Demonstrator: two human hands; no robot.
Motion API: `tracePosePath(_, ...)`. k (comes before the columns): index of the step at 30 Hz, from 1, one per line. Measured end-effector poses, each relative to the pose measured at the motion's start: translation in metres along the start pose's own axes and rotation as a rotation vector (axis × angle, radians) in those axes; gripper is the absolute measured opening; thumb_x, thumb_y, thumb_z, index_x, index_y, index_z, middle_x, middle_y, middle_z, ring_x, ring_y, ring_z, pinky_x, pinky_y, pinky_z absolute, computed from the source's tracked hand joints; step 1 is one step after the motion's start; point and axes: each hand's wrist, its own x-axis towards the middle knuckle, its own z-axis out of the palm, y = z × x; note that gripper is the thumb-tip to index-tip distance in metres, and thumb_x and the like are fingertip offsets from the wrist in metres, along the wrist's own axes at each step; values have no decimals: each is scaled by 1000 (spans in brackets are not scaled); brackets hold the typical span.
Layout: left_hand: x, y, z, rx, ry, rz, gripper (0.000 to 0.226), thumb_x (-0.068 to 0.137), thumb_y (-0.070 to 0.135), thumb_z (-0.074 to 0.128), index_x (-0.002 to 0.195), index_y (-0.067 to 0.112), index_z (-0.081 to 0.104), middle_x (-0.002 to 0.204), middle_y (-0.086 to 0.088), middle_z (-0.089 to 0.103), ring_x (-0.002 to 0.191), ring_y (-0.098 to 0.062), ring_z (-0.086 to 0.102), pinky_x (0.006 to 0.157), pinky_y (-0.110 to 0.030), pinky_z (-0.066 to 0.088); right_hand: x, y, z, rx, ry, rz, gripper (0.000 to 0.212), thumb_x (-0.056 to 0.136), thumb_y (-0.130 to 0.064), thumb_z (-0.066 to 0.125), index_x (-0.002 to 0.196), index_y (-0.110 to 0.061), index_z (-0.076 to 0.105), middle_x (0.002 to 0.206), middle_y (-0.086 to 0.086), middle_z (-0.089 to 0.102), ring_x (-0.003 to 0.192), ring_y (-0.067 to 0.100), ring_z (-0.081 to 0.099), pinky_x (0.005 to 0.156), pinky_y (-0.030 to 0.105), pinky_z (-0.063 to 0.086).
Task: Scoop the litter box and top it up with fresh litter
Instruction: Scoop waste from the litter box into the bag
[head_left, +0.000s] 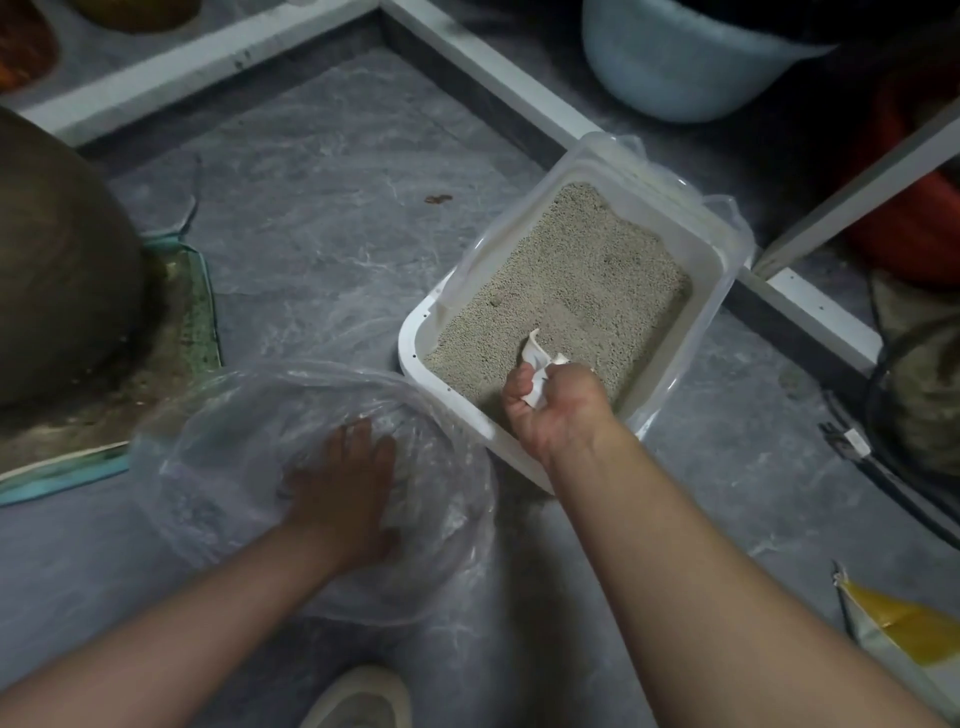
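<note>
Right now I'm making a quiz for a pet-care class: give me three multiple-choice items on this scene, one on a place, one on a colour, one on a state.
1. Where does the clear plastic bag lie?
A. on the floor left of the litter box
B. inside the litter box
C. on the blue bucket

2. What colour is the litter box rim?
A. red
B. white
C. black

3. What is the right hand doing?
A. resting flat and open
B. hanging idle
C. gripping a white scoop

Answers: 1 A, the bag lies on the grey floor under the left hand; 2 B, the rim shows white; 3 C, fingers curl round the scoop over the litter.
</note>
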Motion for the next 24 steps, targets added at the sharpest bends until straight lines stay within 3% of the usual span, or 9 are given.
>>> tracePosePath(14,1,2,-2,61,-77,6,111,81,63,63,157,20,-5,162,-15,-12,151,-39,3,105,-62,40,53,-53,29,-31,44,-120,29,109,-15,33,108,-4,59,105,12,58,54,10,46,38,18,40)
tracePosePath(24,2,4,-5,93,-108,16,111,84,60,64,158,17,-8,164,-16,-12,151,-39,3,104,-63,41,92,-84,29,-225,21,-139,30,108,-25,42,122,-23,68,73,0,53,45,7,48,43,19,44)
